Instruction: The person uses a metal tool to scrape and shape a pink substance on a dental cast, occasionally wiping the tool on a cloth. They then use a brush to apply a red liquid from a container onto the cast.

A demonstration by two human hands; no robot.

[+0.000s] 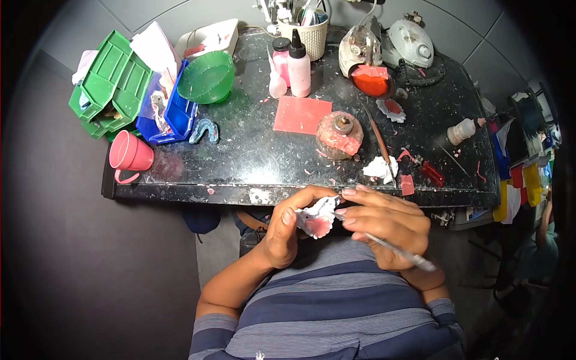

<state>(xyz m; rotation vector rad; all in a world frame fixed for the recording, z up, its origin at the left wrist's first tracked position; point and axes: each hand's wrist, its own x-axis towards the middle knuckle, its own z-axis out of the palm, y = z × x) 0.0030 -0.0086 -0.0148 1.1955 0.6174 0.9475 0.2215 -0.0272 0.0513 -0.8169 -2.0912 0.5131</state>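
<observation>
Off the near edge of the desk [234, 153], the left hand [283, 234] curls closed round the white cast [317, 223], probably steadying it for the slim tool [393, 248] pinched in the right hand [393, 225]. The round burner [328, 137] stands near, presumably for easy reach.

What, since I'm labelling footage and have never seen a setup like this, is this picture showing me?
There is no machine here, just a person working with bare hands. The single picture comes from a camera worn on their head, looking forward and down. The left hand holds a small white piece with a pink patch; the right hand holds a slim tool, its tip close to that piece. Beyond them, on the dark worktable, are a pink mug, a green bowl, a flat pink sheet and a black-tipped bottle.
</observation>
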